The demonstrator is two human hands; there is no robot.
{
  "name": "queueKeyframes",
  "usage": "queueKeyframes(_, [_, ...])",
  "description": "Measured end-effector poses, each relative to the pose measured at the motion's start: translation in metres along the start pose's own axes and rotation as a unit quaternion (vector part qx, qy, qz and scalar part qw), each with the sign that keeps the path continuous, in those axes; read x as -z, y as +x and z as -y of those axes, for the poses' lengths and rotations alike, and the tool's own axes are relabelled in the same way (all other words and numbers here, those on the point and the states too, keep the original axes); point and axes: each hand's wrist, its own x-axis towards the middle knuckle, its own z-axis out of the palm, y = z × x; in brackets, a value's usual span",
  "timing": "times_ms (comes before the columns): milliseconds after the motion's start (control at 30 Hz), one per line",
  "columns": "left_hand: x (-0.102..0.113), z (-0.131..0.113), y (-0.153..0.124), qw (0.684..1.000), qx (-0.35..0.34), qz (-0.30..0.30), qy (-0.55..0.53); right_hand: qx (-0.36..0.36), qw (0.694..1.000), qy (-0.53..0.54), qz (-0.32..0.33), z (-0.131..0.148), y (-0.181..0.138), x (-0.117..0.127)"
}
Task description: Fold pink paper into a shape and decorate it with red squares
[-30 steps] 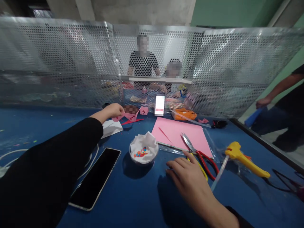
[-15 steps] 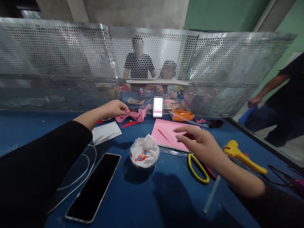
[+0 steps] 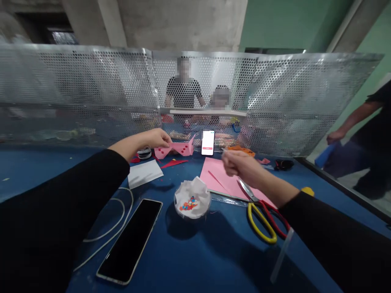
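1 of the hands (image 3: pixel 157 138) pinches spotted pink paper (image 3: pixel 181 148).

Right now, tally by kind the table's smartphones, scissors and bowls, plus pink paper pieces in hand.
Smartphones: 2
Scissors: 1
Paper-lined bowl: 1
Pink paper piece in left hand: 1
Total: 5

A blue table (image 3: pixel 189 262) carries it all. At the front lies a dark phone (image 3: pixel 132 240), with a white cable (image 3: pixel 124 219) looped beside it. Right of these sit a bowl (image 3: pixel 183 212) and a clear stick (image 3: pixel 281 256). Scissors (image 3: pixel 263 226) straddle two surfaces — handles on the table, blades over pink paper (image 3: pixel 208 167). Farther back: white paper (image 3: pixel 146 173), a red scrap (image 3: pixel 174 163) — and a lit phone (image 3: pixel 208 141), upright.
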Motion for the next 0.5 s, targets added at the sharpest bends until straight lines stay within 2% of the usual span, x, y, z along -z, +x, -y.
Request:
queueKeyframes(100, [-0.017, 0.02, 0.019, 0.999, 0.047, 0.012, 0.009, 0.05, 0.995, -0.048, -0.078, 0.002, -0.001, 0.032])
queueKeyframes(167, [-0.029, 0.028, 0.03, 0.997, 0.069, 0.022, 0.014, 0.064, 0.987, -0.109, -0.096, -0.003, 0.004, 0.05])
queueKeyframes(300, [-0.043, 0.036, 0.049, 0.995, 0.091, 0.037, 0.026, 0.055, 0.958, -0.277, -0.042, -0.024, 0.008, 0.067])
queueKeyframes(400, [-0.047, 0.041, 0.061, 0.994, 0.095, 0.045, 0.034, 0.059, 0.926, -0.372, -0.008, -0.035, 0.0, 0.07])
queueKeyframes(500, [-0.051, 0.047, 0.07, 0.993, 0.099, 0.052, 0.043, 0.08, 0.891, -0.448, 0.016, -0.035, -0.015, 0.068])
